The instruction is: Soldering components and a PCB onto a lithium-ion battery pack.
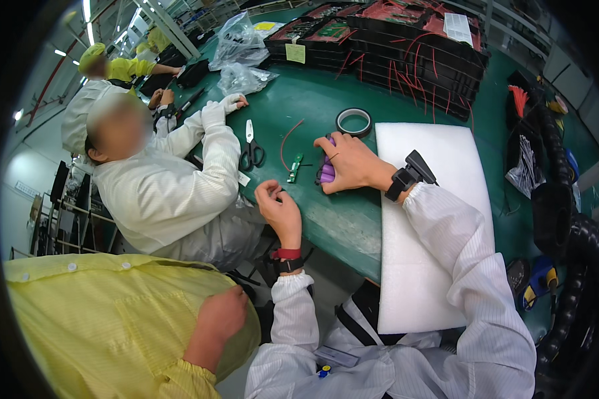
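Note:
My right hand [356, 163] is closed round a battery pack [327, 169] of purple cylindrical cells, at the green table's surface. Part of the pack is hidden under my fingers and palm. My left hand [281, 211] is at the table's near edge with its fingers curled in; what they hold, if anything, is hidden. Between the hands and slightly farther off lies a small green circuit board [295, 168], with a thin red wire [285, 143] curving beside it. Scissors [251, 149] with black handles lie to the left of the board.
A roll of black tape [353, 122] lies beyond my right hand. White foam sheet [436, 233] lies under my right forearm. Black trays [416, 63] with red wires are stacked at the back. A co-worker in white [160, 166] sits left; a yellow sleeve [186, 379] is close by.

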### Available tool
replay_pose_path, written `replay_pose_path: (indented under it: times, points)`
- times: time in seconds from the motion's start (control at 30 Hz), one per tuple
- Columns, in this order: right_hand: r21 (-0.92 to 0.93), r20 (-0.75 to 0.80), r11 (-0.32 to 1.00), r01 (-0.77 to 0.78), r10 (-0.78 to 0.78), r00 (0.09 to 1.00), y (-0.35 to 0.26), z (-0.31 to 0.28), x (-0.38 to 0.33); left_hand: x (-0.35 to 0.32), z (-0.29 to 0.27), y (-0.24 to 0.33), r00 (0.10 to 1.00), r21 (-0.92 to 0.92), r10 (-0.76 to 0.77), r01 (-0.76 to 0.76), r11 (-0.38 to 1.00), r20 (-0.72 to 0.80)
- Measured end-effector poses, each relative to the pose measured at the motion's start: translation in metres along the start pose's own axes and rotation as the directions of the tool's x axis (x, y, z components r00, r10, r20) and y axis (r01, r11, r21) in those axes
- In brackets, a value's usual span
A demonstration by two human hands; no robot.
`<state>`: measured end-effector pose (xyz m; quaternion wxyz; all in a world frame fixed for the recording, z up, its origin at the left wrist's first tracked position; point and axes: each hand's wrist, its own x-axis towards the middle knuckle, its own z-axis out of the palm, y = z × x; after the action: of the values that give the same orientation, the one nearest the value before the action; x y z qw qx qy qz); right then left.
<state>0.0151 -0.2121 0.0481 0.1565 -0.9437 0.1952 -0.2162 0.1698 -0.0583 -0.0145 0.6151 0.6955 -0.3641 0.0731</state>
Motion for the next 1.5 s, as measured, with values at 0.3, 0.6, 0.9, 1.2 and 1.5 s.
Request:
replay_pose_path:
  times: [0.3, 0.6, 0.9, 1.2, 1.5]
  points:
    - [-0.055, 0.005, 0.995, 0.077, -0.077, 0.997, 0.009, 0.011, -0.004, -0.005, -0.002, 0.008, 0.991, -0.005, -0.084, 0.085, 0.996, 0.106]
    - [-0.041, -0.010, 0.995, 0.086, -0.087, 0.996, 0.015, 0.014, -0.001, -0.007, -0.010, -0.020, 0.981, -0.002, 0.009, -0.008, 1.000, 0.193]
    - [0.080, 0.084, 0.997, -0.020, 0.013, 0.996, 0.011, -0.010, 0.011, -0.033, -0.018, -0.020, 0.998, 0.059, 0.056, -0.053, 0.997, -0.033]
    - [0.242, -0.202, 0.959, -0.147, 0.198, 0.959, 0.029, -0.044, 0.019, -0.144, -0.034, 0.028, 0.964, -0.310, -0.198, 0.137, 0.941, -0.175]
    - [0.294, -0.382, 0.932, -0.213, 0.319, 0.867, 0.044, -0.057, 0.017, -0.291, -0.050, 0.031, 0.785, -0.086, -0.410, 0.501, 0.861, 0.464]
